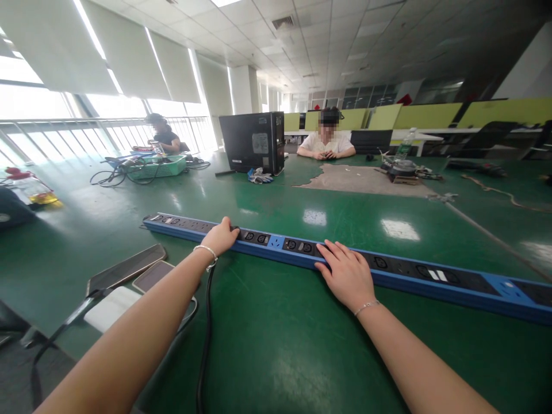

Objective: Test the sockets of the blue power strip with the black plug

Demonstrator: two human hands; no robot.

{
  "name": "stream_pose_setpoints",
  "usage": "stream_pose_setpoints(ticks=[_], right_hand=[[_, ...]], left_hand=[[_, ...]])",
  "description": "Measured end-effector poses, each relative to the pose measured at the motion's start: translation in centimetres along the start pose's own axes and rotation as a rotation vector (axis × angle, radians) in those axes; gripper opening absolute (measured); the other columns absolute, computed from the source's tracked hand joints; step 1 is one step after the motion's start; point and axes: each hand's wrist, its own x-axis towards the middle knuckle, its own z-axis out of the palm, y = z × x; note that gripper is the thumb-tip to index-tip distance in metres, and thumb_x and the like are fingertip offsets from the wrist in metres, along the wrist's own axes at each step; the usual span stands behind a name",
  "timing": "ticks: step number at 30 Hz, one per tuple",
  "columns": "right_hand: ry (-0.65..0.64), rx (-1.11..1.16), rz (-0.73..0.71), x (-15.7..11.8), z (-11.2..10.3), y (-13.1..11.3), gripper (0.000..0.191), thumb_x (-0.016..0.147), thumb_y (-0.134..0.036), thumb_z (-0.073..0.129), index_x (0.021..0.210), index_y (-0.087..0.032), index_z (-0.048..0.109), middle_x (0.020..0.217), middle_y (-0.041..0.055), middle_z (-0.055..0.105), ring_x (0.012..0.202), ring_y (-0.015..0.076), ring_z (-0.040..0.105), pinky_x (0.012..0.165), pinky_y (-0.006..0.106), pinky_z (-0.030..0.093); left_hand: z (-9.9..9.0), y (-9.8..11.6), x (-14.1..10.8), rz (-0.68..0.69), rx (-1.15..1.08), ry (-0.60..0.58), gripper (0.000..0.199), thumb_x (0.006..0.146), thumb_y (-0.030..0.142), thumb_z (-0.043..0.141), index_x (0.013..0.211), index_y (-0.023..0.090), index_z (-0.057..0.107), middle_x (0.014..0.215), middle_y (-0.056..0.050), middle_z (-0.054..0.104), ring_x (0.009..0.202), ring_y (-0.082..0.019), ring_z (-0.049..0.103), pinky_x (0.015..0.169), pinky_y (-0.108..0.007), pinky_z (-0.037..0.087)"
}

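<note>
A long blue-and-black power strip (276, 242), with rows of sockets facing up, lies slantwise across the green table. My left hand (221, 236) is closed on a black plug (235, 231) at the strip's sockets, left of its middle. Most of the plug is hidden by my fingers, so I cannot tell how deep it sits. From below that hand a black power cable (207, 333) hangs toward the near edge. My right hand (347, 273) lies on the strip right of its middle, fingers stretched over the top and nothing in them.
Phone-like flat devices (127, 267) and a white box (112, 307) lie at near left. Farther back are a black computer case (252, 144), gloves (260, 176), a green basket (161, 168) with cables, and a bottle (405, 144). Two people sit across the table.
</note>
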Motion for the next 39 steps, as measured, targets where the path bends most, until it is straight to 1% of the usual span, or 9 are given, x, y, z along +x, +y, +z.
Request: stream_pose_setpoints(ticks=[5,7,10,13,15,19,24,29,39], right_hand=[[-0.008,-0.014,0.005,0.0,0.0,0.0,0.040,0.088,-0.042,0.043,0.123,-0.027,0.053,0.130,0.0027,0.052,0.117,0.0227,0.045,0.091,0.037,0.031],[-0.010,-0.010,0.010,0.0,0.0,-0.1,0.039,0.088,-0.042,0.043,0.123,-0.027,0.053,0.130,0.0020,0.052,0.117,0.0227,0.044,0.091,0.038,0.031],[-0.005,0.001,0.015,0.0,0.0,-0.1,0.039,0.088,-0.042,0.042,0.123,-0.027,0.053,0.130,0.0020,0.052,0.117,0.0229,0.044,0.092,0.038,0.031],[0.001,0.008,0.023,0.0,0.0,-0.1,0.040,0.088,-0.042,0.043,0.123,-0.027,0.053,0.130,0.0026,0.052,0.117,0.0229,0.044,0.091,0.038,0.031],[0.000,0.011,0.025,0.0,0.1,-0.1,0.040,0.087,-0.041,0.043,0.123,-0.027,0.054,0.129,0.0028,0.052,0.117,0.0229,0.044,0.091,0.038,0.031],[0.001,0.017,0.026,0.0,0.1,-0.2,0.040,0.087,-0.042,0.043,0.123,-0.027,0.054,0.129,0.0033,0.052,0.117,0.0228,0.044,0.091,0.038,0.031],[-0.002,0.023,0.027,0.0,-0.1,-0.2,0.040,0.087,-0.041,0.043,0.123,-0.027,0.053,0.129,0.0036,0.052,0.117,0.0227,0.044,0.091,0.038,0.031],[-0.004,0.037,0.026,0.0,-0.2,-0.3,0.039,0.087,-0.041,0.044,0.123,-0.026,0.053,0.129,0.0036,0.052,0.117,0.0226,0.044,0.091,0.038,0.031],[-0.010,0.062,0.040,0.0,-0.1,-0.4,0.040,0.087,-0.041,0.043,0.123,-0.027,0.053,0.130,0.0031,0.051,0.117,0.0232,0.043,0.092,0.038,0.029]], left_hand=[[-0.9,-0.3,0.3,-0.003,-0.028,0.026,0.026,0.081,0.041,0.039,0.090,0.018,0.049,0.089,-0.013,0.066,0.089,-0.026,0.062,0.073,-0.032,0.044],[-2.2,-0.3,0.1,-0.041,-0.058,0.100,0.028,0.082,0.042,0.036,0.090,0.018,0.049,0.087,-0.013,0.066,0.087,-0.026,0.062,0.071,-0.032,0.044],[-5.2,-0.5,-0.5,-0.137,-0.205,0.311,0.030,0.078,0.046,0.041,0.086,0.019,0.050,0.076,-0.007,0.064,0.072,-0.022,0.062,0.061,-0.029,0.044],[-7.7,-0.5,-1.2,-0.112,-0.364,0.269,0.029,0.076,0.047,0.043,0.084,0.019,0.050,0.055,0.001,0.057,0.045,-0.015,0.053,0.047,-0.026,0.040],[-8.2,-0.4,-1.6,-0.066,-0.422,0.198,0.028,0.075,0.046,0.044,0.079,0.019,0.050,0.047,0.004,0.052,0.037,-0.012,0.046,0.041,-0.024,0.036],[-6.6,1.3,-2.4,-0.005,-0.509,0.046,0.026,0.076,0.045,0.044,0.067,0.020,0.045,0.044,0.005,0.048,0.032,-0.010,0.041,0.036,-0.023,0.031],[-2.6,5.7,-3.0,0.040,-0.395,-0.158,0.022,0.078,0.039,0.041,0.069,0.020,0.047,0.045,0.004,0.051,0.035,-0.011,0.047,0.040,-0.023,0.036],[-0.2,8.8,-2.7,0.117,-0.214,-0.165,0.024,0.079,0.039,0.041,0.079,0.018,0.052,0.062,-0.004,0.063,0.047,-0.016,0.058,0.051,-0.026,0.042],[-0.2,9.3,-2.1,0.156,-0.036,-0.086,0.029,0.079,0.039,0.040,0.090,0.015,0.052,0.095,-0.017,0.066,0.092,-0.028,0.061,0.072,-0.033,0.044]])
